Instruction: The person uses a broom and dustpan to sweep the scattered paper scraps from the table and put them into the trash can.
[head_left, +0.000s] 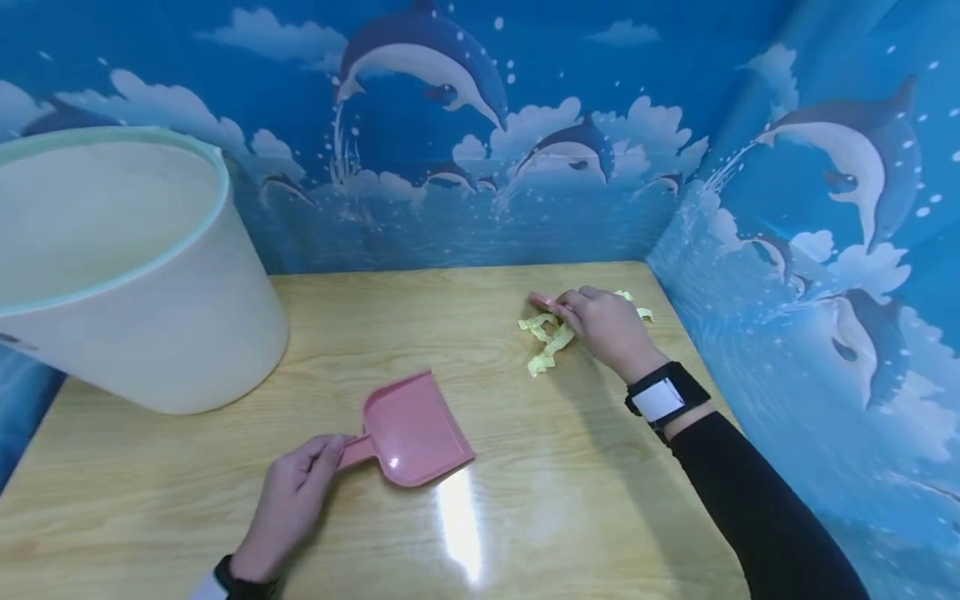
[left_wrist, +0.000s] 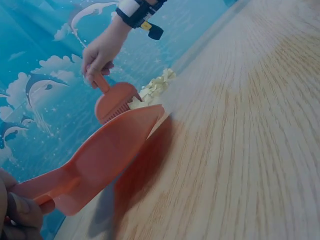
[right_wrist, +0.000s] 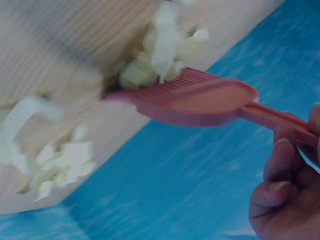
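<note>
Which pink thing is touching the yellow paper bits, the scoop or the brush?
The pink brush, held in the right hand, has its bristles against the yellow paper bits. The pink scoop, held by the left hand, lies apart from them.

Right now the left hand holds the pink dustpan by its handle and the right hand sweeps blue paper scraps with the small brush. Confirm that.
Not quite: the paper scraps are pale yellow, not blue, as the head view shows. The rest holds: left hand on the pink dustpan handle, right hand sweeping with the small brush.
</note>
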